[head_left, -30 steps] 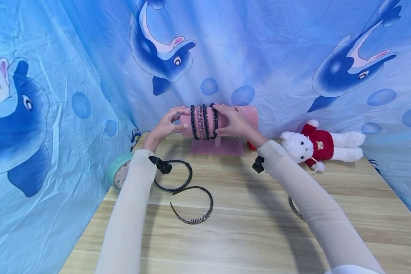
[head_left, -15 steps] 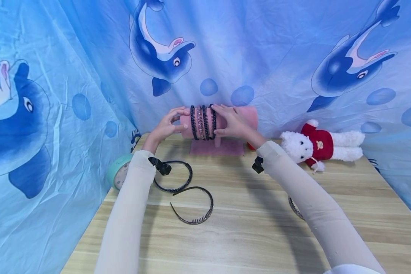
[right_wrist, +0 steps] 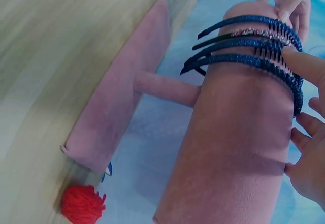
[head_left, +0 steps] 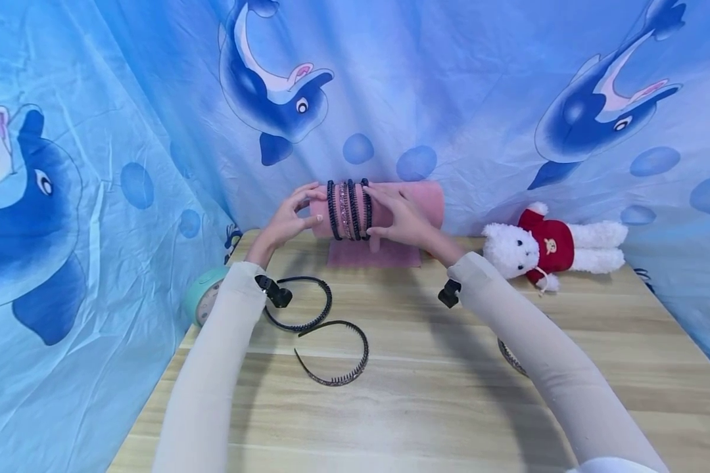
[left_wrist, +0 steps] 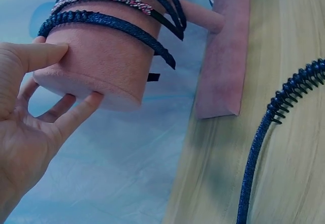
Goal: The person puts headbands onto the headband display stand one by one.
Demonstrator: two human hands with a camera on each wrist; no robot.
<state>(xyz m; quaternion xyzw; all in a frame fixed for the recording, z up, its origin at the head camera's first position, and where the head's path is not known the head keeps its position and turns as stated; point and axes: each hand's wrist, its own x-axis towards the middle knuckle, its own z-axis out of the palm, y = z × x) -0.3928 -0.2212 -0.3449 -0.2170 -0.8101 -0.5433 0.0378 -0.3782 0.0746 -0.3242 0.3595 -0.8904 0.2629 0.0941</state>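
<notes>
A pink velvety headband stand with a horizontal roll stands at the back of the table. My left hand grips the roll's left end, thumb on its side and fingers against the end face. Several toothed headbands sit round the roll's left half: dark blue ones and a glittery pink-and-silver one. My right hand holds the rightmost dark blue headband, index finger at its top and thumb low on its front. In the right wrist view, this headband lies close beside its neighbour.
On the wooden table lie a dark blue headband, a brownish glittery headband and another headband partly under the right sleeve. A mint-green clock, white plush toy and red yarn ball are nearby.
The rightmost headband has shifted slightly left along the roll, closer to its neighbour, with my right hand on it. My left hand keeps its hold on the roll's end.
</notes>
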